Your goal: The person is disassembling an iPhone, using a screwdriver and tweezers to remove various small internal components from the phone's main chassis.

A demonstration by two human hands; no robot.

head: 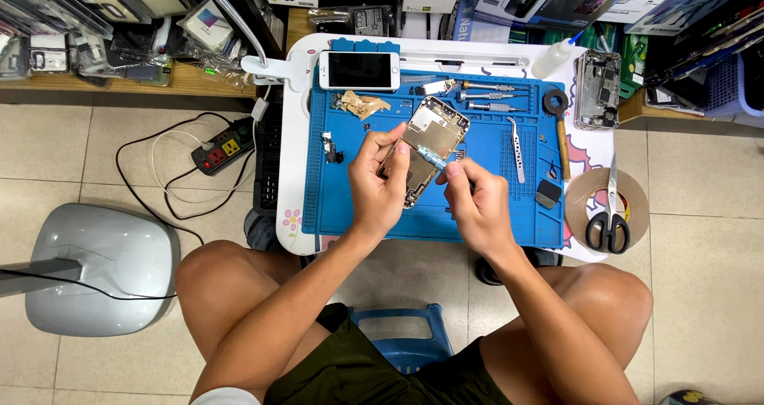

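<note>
The left hand (376, 184) grips the opened phone body (426, 146) by its long edge, tilted up just above the middle of the blue mat (493, 214). The right hand (476, 202) pinches a small blue-handled screwdriver (430, 157) with its tip on the phone's insides. That shell looks light, stiff and thin, probably fragile inside, so the bare metal edges seem the safest place to hold. A white phone (359, 70) lies at the mat's far edge, tweezers (517, 138) to its right side.

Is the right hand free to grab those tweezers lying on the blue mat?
Probably not at once: the right hand already grips a small blue-handled tool against the opened phone. The tweezers lie uncovered on the mat nearby, with nothing between.
</note>
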